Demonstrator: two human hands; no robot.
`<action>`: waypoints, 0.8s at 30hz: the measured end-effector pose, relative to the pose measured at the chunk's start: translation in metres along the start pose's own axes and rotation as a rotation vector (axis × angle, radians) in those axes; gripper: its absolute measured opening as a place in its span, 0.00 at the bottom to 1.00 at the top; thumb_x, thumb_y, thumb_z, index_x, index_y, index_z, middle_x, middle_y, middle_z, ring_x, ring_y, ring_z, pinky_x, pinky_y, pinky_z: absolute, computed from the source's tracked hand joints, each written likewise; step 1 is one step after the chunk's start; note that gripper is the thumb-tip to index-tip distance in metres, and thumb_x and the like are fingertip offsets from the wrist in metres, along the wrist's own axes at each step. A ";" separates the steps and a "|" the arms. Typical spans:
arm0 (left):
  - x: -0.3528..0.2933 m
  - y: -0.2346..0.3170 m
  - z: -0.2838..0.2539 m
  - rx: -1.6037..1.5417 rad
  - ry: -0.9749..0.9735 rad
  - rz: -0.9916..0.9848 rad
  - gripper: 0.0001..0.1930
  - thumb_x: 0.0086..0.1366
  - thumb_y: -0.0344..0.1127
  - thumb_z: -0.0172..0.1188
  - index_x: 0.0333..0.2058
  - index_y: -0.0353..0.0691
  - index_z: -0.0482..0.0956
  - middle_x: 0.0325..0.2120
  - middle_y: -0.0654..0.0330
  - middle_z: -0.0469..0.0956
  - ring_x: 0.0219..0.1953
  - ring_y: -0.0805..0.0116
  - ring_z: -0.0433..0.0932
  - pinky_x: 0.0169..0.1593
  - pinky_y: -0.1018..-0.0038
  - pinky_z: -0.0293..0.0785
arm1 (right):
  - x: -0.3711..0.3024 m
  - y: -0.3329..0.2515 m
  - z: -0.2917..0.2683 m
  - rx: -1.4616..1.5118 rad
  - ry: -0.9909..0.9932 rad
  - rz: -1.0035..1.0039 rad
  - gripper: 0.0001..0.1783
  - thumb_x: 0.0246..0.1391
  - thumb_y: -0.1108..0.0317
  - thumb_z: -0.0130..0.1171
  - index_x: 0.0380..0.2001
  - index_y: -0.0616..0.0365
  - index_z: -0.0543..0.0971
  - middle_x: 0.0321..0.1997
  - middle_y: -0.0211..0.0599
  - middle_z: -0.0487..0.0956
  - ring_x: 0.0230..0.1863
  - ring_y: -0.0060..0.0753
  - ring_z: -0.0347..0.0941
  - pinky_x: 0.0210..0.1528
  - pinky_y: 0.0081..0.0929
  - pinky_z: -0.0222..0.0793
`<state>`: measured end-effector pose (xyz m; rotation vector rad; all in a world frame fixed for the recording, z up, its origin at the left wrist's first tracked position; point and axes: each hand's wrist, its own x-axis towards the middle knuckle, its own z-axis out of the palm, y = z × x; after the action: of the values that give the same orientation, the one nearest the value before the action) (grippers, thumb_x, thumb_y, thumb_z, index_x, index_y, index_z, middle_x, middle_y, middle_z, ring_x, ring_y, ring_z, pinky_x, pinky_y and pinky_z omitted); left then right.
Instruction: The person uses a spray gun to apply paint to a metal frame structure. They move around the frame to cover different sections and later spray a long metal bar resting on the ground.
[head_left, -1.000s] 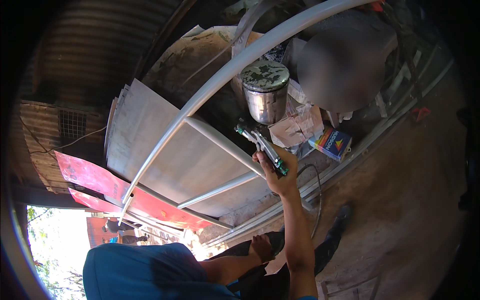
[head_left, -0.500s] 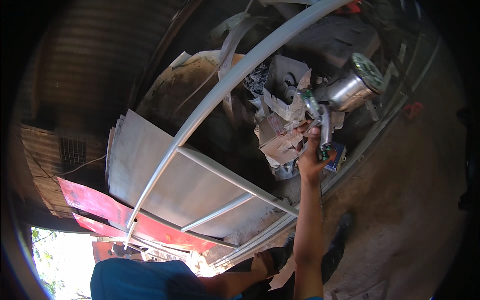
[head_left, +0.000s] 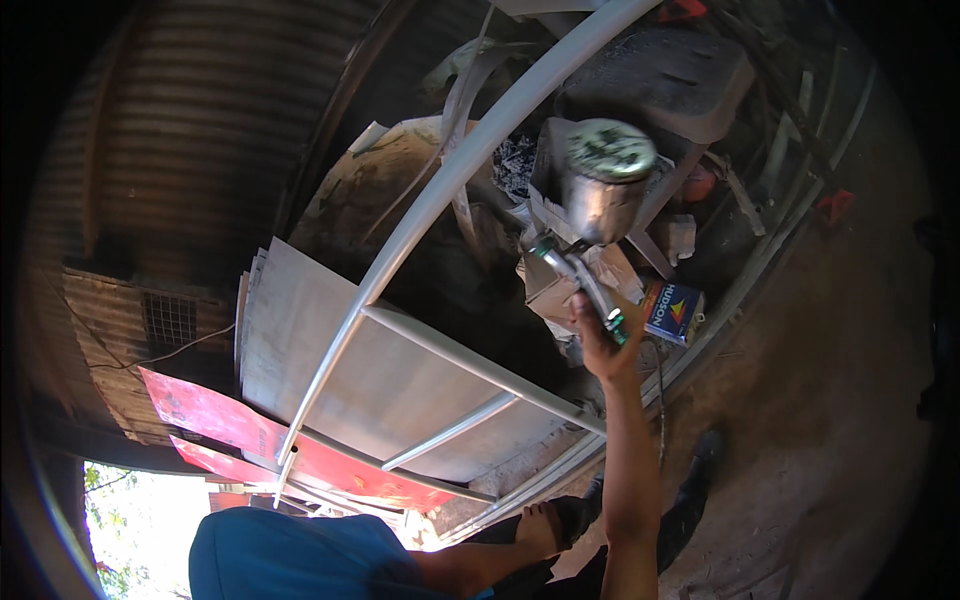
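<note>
My right hand (head_left: 607,345) is closed around the handle of a metal paint spray gun (head_left: 585,275), held out over the clutter at arm's length. On top of the gun sits a silver cup (head_left: 603,205) with a pale, paint-spotted lid; green parts show at the gun's ends. Just left of it, a grey-white tubular metal frame (head_left: 415,225) curves across the view, and the gun is apart from it. My left hand (head_left: 540,528) rests on my dark trouser leg, fingers laid over it and holding nothing that shows.
Torn cardboard boxes (head_left: 560,285) and a blue rectangular can (head_left: 673,312) lie behind the gun. Flat grey sheets (head_left: 300,310) and red sheets (head_left: 215,410) stand at left, before a corrugated wall (head_left: 210,120). A dusty dark seat-like block (head_left: 655,85) is at the back.
My right hand has swung the spray gun to the left and turned it, bringing the cup nearly upright. The blue can now shows more fully. My left hand stays on my leg.
</note>
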<state>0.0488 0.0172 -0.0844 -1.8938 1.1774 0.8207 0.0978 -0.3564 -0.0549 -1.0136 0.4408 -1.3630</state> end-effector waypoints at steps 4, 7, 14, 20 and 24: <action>0.002 0.004 -0.007 0.003 -0.007 -0.013 0.51 0.51 0.69 0.72 0.54 0.22 0.72 0.49 0.42 0.75 0.53 0.46 0.75 0.56 0.54 0.72 | -0.017 -0.008 0.009 0.051 -0.182 0.094 0.09 0.64 0.68 0.66 0.33 0.63 0.83 0.23 0.27 0.76 0.24 0.14 0.67 0.26 0.22 0.62; 0.002 0.004 -0.014 -0.004 -0.019 0.033 0.48 0.50 0.67 0.73 0.51 0.23 0.75 0.48 0.43 0.77 0.51 0.47 0.76 0.54 0.55 0.73 | -0.022 -0.010 0.017 0.112 -0.227 0.064 0.08 0.63 0.70 0.67 0.31 0.61 0.81 0.23 0.31 0.73 0.24 0.20 0.69 0.28 0.24 0.63; 0.009 0.002 -0.017 -0.002 -0.017 0.075 0.48 0.53 0.69 0.70 0.52 0.23 0.75 0.48 0.41 0.77 0.51 0.45 0.78 0.54 0.51 0.75 | -0.003 0.007 0.015 -0.127 0.082 -0.125 0.15 0.66 0.62 0.65 0.31 0.64 0.83 0.20 0.34 0.81 0.21 0.27 0.79 0.25 0.25 0.71; 0.009 0.002 -0.008 0.045 0.085 0.069 0.51 0.52 0.73 0.68 0.51 0.21 0.76 0.48 0.40 0.78 0.51 0.44 0.79 0.55 0.53 0.75 | 0.037 0.013 -0.020 -0.009 0.353 -0.026 0.14 0.69 0.59 0.63 0.41 0.61 0.81 0.26 0.29 0.81 0.23 0.17 0.74 0.21 0.18 0.65; 0.022 -0.001 -0.016 0.042 0.097 0.034 0.52 0.51 0.74 0.67 0.51 0.21 0.76 0.49 0.40 0.78 0.52 0.44 0.79 0.56 0.53 0.74 | 0.065 -0.007 -0.039 0.139 0.441 -0.214 0.18 0.70 0.57 0.61 0.45 0.63 0.81 0.31 0.30 0.84 0.28 0.21 0.78 0.23 0.20 0.68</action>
<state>0.0605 -0.0055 -0.0943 -1.9019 1.2790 0.7238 0.0774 -0.4297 -0.0517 -0.6554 0.5652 -1.7937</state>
